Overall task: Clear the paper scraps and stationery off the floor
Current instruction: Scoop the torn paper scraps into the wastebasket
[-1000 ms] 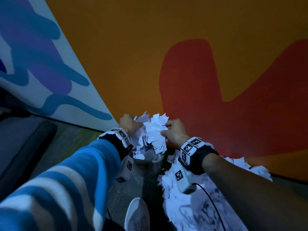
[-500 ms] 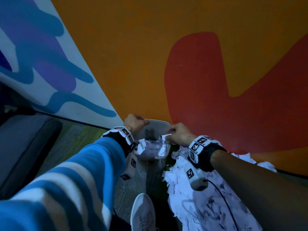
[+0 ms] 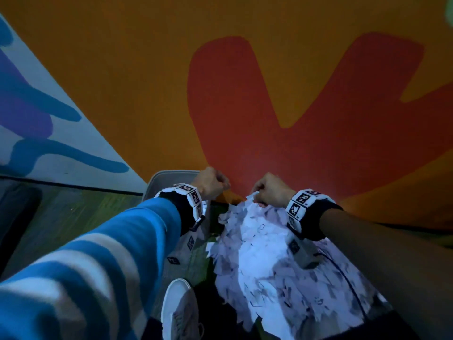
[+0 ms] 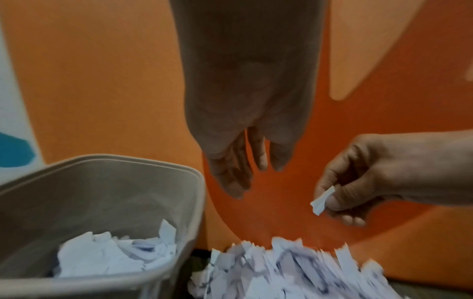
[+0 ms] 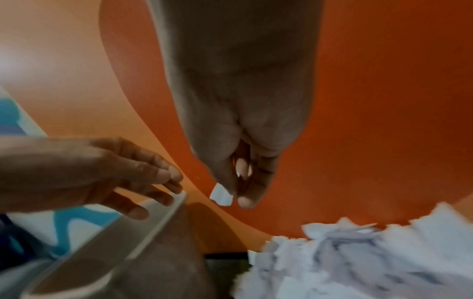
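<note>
Paper scraps, white and torn into small ragged pieces, lie in a big loose heap (image 3: pixel 264 261) on the floor at the foot of the orange and red painted wall (image 3: pixel 245 94), just to the right of a grey plastic bin with rounded corners (image 4: pixel 107 168); I think the bin stands so near the heap so that each handful needs only a short way to travel; the right hand (image 3: pixel 270 191) is above the far end of the heap and pinches one small white scrap (image 4: pixel 321 201) between the thumb and the first fingers, the other fingers curled under, probably a leftover piece that stuck to the skin; the left hand (image 3: pixel 210 184) hangs above the right edge of the bin, its fingers (image 4: pixel 230 172) straight, close together and pointing down, holding nothing, and it seems ready to go to the heap for more; whether it touches the rim I cannot tell; inside the bin there is a low layer of white paper pieces (image 4: pixel 115 254) on the bottom, and the walls above them are bare, so it has much room left; most of the paper is on the floor, so the task looks far from finished; no stationery is visible in these views; a white shoe (image 3: pixel 180 312) stands near the heap, between it and the blue and white striped sleeve (image 3: pixel 103 261) of the left arm.
</note>
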A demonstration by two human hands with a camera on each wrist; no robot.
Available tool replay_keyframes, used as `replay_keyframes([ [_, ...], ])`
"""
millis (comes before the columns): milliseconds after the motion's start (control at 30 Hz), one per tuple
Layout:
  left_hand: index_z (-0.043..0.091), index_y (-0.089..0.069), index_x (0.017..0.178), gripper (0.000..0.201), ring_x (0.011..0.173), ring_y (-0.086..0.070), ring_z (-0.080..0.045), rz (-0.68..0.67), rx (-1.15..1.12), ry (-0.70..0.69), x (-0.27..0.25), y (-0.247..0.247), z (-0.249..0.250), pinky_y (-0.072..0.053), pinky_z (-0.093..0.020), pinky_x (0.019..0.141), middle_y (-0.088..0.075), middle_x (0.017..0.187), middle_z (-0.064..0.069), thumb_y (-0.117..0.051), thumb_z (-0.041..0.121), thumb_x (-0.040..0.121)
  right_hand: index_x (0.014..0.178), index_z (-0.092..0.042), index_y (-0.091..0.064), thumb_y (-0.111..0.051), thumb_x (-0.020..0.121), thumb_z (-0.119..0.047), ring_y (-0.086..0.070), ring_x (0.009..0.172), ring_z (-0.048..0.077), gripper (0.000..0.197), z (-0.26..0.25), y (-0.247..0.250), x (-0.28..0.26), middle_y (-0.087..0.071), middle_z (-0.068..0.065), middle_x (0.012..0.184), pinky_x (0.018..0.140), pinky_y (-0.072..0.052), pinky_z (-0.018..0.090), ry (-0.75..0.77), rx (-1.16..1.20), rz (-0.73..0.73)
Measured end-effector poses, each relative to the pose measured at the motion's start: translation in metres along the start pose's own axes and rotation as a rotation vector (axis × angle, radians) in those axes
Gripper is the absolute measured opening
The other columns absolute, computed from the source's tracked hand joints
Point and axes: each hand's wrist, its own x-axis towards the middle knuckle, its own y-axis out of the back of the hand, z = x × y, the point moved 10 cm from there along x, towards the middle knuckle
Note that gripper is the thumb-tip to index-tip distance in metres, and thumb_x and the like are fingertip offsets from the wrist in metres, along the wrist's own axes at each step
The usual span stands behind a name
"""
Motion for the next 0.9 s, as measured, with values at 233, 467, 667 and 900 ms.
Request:
replay_keyframes([
  [233, 0.01, -0.069, 0.117, 0.032, 0.08, -0.066, -0.026, -0.341, 0.258, -0.033, 0.006, -0.156, 0.0, -0.051, -0.029, 0.065, -0.068, 0.116, -0.014, -0.067, 0.031, 0.091, 0.089, -0.005, -0.074, -0.054, 0.081, 0.004, -0.059, 0.078, 0.021, 0.023, 0.122, -0.02, -0.012, -0.066, 0.005, 0.085, 0.058, -0.042, 0.02, -0.1, -0.346, -0.19],
  [467, 0.027, -0.02, 0.152, 0.1, 0.132, -0.036, -0.047, -0.532, 0.376, -0.006, 0.011, -0.291, -0.072, -0.039, -0.056, 0.106, -0.032, 0.147, -0.015, -0.075, 0.06, 0.075, 0.092, -0.021, -0.052, -0.06, 0.088, -0.021, -0.058, 0.105, 0.031, 0.009, 0.234, -0.094, 0.0, -0.05, -0.002, 0.094, 0.081, -0.041, 0.028, -0.211, -0.396, -0.293],
  [667, 0.041, 0.015, 0.153, 0.127, 0.148, 0.011, -0.047, -0.482, 0.392, 0.152, 0.021, -0.333, -0.11, -0.022, -0.062, 0.116, 0.021, 0.163, -0.006, -0.083, 0.047, 0.073, 0.155, -0.032, 0.0, -0.082, 0.067, -0.053, -0.014, 0.145, 0.043, 0.122, 0.283, -0.147, 0.0, -0.003, 0.006, 0.16, 0.112, -0.031, 0.058, -0.249, -0.464, -0.378],
  [900, 0.032, -0.032, 0.149, 0.075, 0.132, -0.04, -0.038, -0.278, 0.407, 0.027, 0.043, -0.319, -0.116, -0.044, -0.05, 0.105, -0.026, 0.148, -0.013, -0.059, -0.001, 0.088, 0.142, -0.024, -0.042, -0.076, 0.08, -0.015, -0.053, 0.115, 0.033, 0.072, 0.271, -0.13, 0.013, -0.049, 0.011, 0.13, 0.086, -0.051, 0.04, -0.145, -0.454, -0.298],
])
